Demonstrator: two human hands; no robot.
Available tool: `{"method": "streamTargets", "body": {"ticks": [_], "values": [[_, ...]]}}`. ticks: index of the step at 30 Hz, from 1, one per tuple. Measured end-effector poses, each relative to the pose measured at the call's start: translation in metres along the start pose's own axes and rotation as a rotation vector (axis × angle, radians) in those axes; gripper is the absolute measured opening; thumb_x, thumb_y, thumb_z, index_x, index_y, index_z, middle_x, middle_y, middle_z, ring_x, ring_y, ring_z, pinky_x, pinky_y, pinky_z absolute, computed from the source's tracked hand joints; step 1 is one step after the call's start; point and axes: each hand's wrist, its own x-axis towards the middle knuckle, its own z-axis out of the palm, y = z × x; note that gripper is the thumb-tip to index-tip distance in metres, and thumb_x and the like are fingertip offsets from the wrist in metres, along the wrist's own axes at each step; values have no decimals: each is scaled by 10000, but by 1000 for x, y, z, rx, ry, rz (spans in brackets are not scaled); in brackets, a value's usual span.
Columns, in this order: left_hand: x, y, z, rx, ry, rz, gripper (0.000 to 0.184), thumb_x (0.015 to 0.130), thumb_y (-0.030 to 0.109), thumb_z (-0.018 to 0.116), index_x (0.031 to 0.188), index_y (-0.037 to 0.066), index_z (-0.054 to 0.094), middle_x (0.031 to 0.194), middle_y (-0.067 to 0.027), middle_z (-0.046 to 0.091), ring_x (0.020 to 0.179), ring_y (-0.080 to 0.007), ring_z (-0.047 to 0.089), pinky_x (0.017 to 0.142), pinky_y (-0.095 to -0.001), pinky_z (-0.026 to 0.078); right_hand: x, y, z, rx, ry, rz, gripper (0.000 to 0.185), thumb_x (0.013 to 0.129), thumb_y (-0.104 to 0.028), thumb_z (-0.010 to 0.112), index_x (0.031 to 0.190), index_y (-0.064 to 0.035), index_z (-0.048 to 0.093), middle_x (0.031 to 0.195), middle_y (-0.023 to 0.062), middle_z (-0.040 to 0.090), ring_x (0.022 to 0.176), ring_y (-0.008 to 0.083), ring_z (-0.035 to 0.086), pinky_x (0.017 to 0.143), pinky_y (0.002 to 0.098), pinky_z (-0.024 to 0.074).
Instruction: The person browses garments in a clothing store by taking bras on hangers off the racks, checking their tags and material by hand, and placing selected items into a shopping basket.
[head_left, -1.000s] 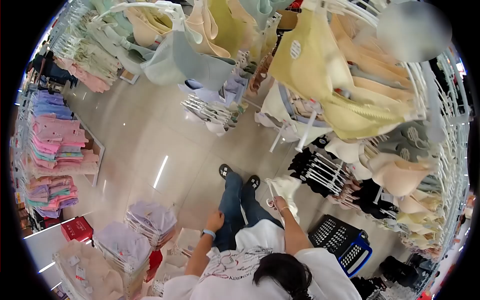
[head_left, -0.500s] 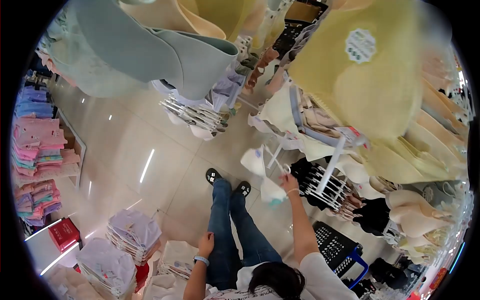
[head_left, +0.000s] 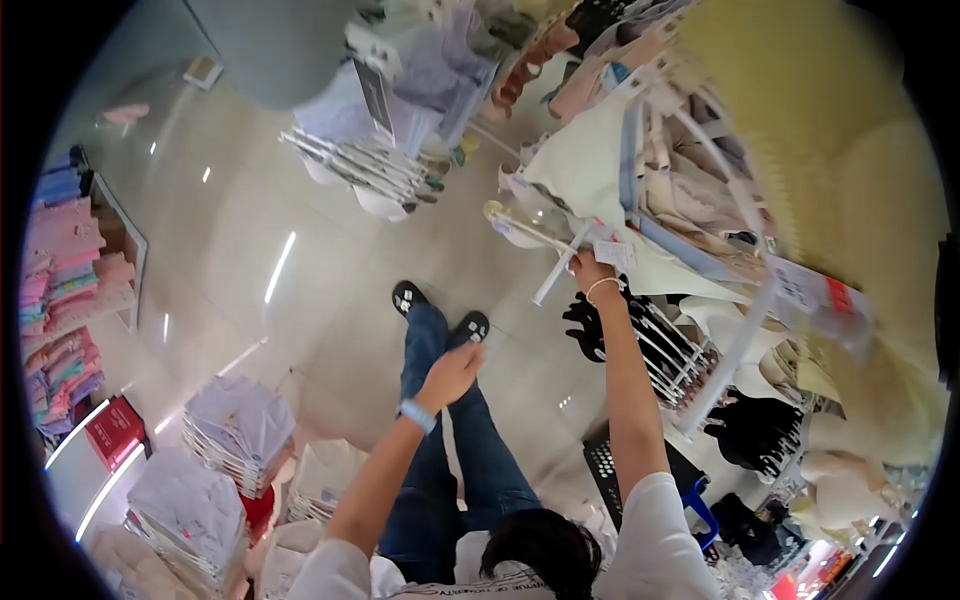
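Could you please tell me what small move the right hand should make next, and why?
Probably the right hand should gently ease the pale hanger onto the white prong, since it seems to pinch the hanger right beside that prong. Whether the hanger already hooks over it cannot be made out, so a slow move seems best.

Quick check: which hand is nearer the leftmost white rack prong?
Right. The right hand is close beside the white rack prong; contact is unclear. The left hand is farther off, toward the person's left, over the jeans.
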Motion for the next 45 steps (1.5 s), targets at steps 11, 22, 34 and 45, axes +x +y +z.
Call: {"method": "streamTargets", "body": {"ticks": [11, 22, 34, 45], "values": [[144, 106, 112, -292, 73, 265, 376, 755, -21, 363, 1120, -45, 278, 1062, -239, 375, 988, -372, 380, 857, -373, 323, -9, 115, 24, -594, 103, -134, 323, 727, -123, 483, 1035, -27, 465, 1003, 149, 510, 899, 277, 500, 795, 323, 385], [268, 90, 176, -1083, 560, 206, 427, 755, 12, 466, 1127, -29, 261, 1059, -171, 426, 958, -250, 447, 833, -294, 359, 3, 106, 13, -319, 199, 40, 299, 750, -154, 480, 1021, -29, 464, 990, 126, 509, 878, 237, 501, 775, 313, 392], [219, 112, 172, -1171, 377, -145, 410, 779, -4, 402, 1149, -5, 227, 1055, -169, 443, 997, -243, 447, 837, -297, 353, -16, 97, 11, -49, 332, 108, 280, 775, -188, 477, 1005, -31, 462, 977, 102, 509, 855, 194, 502, 753, 301, 401], [147, 66, 234, -991, 122, -297, 248, 771, 55, 414, 1007, -3, 365, 805, -94, 505, 702, -156, 505, 609, -278, 414, -125, 57, 53, 1101, 452, 521, 255, 793, -204, 476, 982, -33, 458, 962, 82, 509, 836, 160, 504, 732, 285, 409]]}}
